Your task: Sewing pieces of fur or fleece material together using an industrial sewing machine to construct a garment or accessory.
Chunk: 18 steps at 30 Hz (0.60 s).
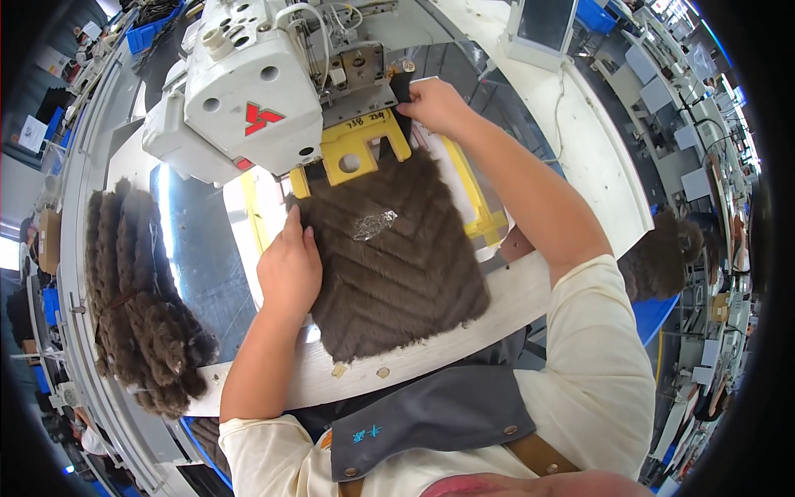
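A dark brown fur panel (406,273) with chevron ridges lies in front of a white industrial sewing machine (248,99). A small crinkled shiny patch (375,225) shows on its surface. A yellow template plate (356,149) with a round hole and notches rests over the panel's far edge. My left hand (290,269) lies along the panel's left edge, fingers stretched toward the template. At the template's far right corner, my right hand (436,108) pinches a piece of black material (402,95). The machine's head hides part of the template.
A tied bundle of brown fur strips (137,298) lies at the left. Yellow strips (484,225) edge the white board under the panel. A grey box-shaped device (540,33) stands far right. More brown fur (662,257) sits at the right, near a blue surface (658,315).
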Each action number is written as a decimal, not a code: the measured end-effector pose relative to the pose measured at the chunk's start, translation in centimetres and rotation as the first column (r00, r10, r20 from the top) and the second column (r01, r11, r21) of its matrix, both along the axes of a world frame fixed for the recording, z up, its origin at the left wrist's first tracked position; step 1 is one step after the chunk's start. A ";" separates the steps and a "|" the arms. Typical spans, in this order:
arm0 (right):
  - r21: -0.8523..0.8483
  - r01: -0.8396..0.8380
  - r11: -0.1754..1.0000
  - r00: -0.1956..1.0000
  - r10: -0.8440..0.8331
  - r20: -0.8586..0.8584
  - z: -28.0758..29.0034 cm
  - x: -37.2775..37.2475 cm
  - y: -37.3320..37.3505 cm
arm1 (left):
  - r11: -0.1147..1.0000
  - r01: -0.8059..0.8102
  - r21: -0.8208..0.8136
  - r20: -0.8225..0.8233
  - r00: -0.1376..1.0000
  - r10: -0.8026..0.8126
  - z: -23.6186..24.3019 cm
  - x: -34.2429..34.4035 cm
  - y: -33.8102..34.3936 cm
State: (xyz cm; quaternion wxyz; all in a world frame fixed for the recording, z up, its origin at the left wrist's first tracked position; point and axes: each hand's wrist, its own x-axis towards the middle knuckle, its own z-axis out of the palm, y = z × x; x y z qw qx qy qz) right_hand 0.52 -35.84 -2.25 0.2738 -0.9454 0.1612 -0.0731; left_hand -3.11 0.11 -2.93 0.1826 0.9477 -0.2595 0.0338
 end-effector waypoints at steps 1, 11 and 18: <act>0.043 0.019 0.999 0.999 -0.021 0.033 -0.4 0.8 -0.3 | 1.000 0.003 -0.006 0.008 1.000 -0.003 0.0 0.0 0.0; 0.572 0.151 0.806 0.981 -0.191 0.010 1.9 -8.8 4.7 | 0.999 0.005 -0.050 0.004 1.000 -0.005 0.0 -0.2 0.5; 0.610 0.211 0.764 0.962 -0.051 -0.269 4.0 -13.6 7.1 | 0.998 0.034 -0.051 0.034 0.999 -0.032 -0.1 0.3 0.4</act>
